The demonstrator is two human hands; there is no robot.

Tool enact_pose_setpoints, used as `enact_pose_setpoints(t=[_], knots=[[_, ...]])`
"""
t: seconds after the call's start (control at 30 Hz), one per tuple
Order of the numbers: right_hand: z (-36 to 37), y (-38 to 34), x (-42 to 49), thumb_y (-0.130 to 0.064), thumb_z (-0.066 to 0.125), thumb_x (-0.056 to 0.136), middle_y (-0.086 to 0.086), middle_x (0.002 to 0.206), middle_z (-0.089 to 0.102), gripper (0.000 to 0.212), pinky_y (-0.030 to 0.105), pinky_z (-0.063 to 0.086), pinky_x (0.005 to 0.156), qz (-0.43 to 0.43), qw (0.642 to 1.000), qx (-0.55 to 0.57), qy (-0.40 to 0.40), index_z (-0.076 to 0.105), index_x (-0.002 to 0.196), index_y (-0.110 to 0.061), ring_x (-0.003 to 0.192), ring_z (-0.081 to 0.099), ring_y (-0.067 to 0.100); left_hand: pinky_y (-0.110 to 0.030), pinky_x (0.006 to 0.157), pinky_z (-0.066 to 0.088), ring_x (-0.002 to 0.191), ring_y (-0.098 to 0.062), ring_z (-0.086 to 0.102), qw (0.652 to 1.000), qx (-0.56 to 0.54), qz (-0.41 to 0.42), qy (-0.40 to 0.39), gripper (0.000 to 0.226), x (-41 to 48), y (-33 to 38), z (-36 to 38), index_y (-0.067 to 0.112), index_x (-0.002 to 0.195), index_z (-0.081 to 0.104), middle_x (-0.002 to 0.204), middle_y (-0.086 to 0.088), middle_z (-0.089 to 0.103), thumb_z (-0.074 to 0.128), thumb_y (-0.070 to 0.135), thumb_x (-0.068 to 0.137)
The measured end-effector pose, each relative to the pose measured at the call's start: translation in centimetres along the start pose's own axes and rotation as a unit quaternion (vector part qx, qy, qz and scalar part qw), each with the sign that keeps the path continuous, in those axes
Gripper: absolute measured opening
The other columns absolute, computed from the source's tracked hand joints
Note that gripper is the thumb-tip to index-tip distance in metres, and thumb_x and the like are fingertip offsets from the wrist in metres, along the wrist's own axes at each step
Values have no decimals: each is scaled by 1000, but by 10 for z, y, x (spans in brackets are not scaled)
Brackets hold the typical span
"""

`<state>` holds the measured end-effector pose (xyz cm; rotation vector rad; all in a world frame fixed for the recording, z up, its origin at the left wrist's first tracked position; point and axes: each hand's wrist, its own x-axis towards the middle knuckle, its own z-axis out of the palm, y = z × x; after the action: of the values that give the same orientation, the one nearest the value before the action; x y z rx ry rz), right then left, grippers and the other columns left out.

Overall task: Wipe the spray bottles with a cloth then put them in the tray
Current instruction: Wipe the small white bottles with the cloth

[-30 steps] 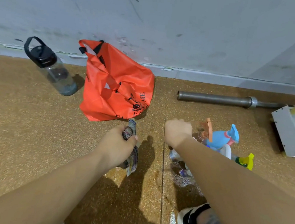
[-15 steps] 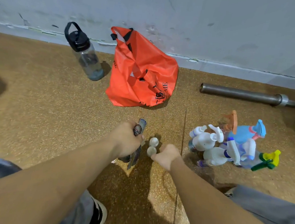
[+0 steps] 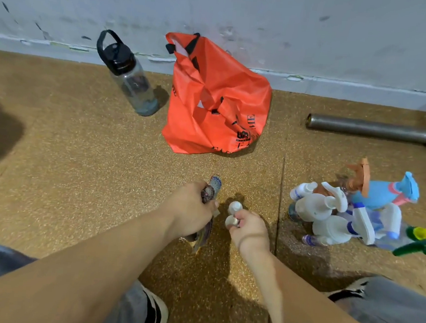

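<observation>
My left hand grips a bunched patterned cloth just above the floor, with the cloth's end hanging below my fist. Right beside it, my right hand holds a small spray bottle with white caps; only its two round white tops show above my fingers. A pile of spray bottles lies on the floor to the right, white ones in front, a blue one behind, and a green and yellow one at the far right. No tray is in view.
An orange plastic bag and a clear water bottle with a black lid stand by the white wall. A metal bar lies along the wall on the right. My shoes and grey trouser legs frame the speckled brown floor.
My right hand left the bottle pile and came left with a small white-capped bottle, meeting the cloth in my left hand. The view shifted left, so the white tray left the frame.
</observation>
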<state>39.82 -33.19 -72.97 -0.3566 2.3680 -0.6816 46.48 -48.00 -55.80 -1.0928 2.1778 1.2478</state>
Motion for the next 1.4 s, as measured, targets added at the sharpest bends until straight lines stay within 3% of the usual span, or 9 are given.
enact_pose_setpoints(t=[0.17,0.3,0.43,0.53,0.7,0.87,1.1,1.23,1.4], knots=[[-32,-5,-20,-28,67,94,-5,66,50,29,29,32,52,14,997,69,-2,53,70,-22,59,47,14,-34,79,56,88,-21,68,1000,2,8,24,10,-8,-3,-8,19,102,57,94,-1,72,56,29,104],[-72,-39,-34,-28,70,91,0,82,54,18,29,41,58,-14,990,134,-34,65,78,-17,61,49,12,-24,55,47,73,-14,65,999,-6,14,42,11,-25,-4,-20,16,107,55,87,1,69,56,27,105],[-121,-89,-57,-22,70,96,2,75,56,18,17,38,49,-69,980,183,-34,70,97,-4,49,50,3,-33,65,46,81,-18,62,995,-48,34,85,18,-46,4,-35,15,117,51,100,-5,66,55,26,103],[-158,-126,-80,-28,72,95,-1,66,61,16,29,48,62,-104,976,184,-51,74,93,-12,56,54,4,-37,72,45,85,-24,62,982,-147,54,111,14,-63,13,-45,20,108,56,93,-3,67,53,29,98],[-216,-161,-116,-23,70,97,22,108,74,18,49,62,88,-127,967,213,-65,75,96,-6,88,69,24,-58,98,52,97,-38,69,943,-304,85,101,30,-98,45,-60,16,101,62,101,-17,71,59,42,86],[-265,-175,-147,-19,72,96,13,103,76,15,36,64,80,-122,959,238,-88,74,92,-5,91,70,21,-52,102,51,86,-19,63,918,-365,128,87,13,-120,69,-63,16,95,63,91,-4,68,59,27,99],[-277,-170,-147,-9,64,100,10,90,74,11,23,53,57,-63,938,308,-147,72,97,-4,73,69,13,-53,99,55,89,-20,64,892,-427,120,90,27,-118,89,-54,4,113,65,95,-7,72,56,26,101],[-283,-165,-142,-13,56,105,16,113,77,22,33,47,76,-133,951,234,-151,74,108,-2,93,64,23,-59,101,54,90,-23,70,883,-445,118,94,25,-111,101,-53,6,111,66,100,-11,77,55,26,101],[-292,-162,-140,-15,57,104,14,108,76,17,51,52,102,-223,957,143,-119,74,106,-11,110,69,34,-59,101,54,92,-20,67,881,-432,176,84,24,-103,114,-51,12,98,66,93,-7,72,62,35,92]])
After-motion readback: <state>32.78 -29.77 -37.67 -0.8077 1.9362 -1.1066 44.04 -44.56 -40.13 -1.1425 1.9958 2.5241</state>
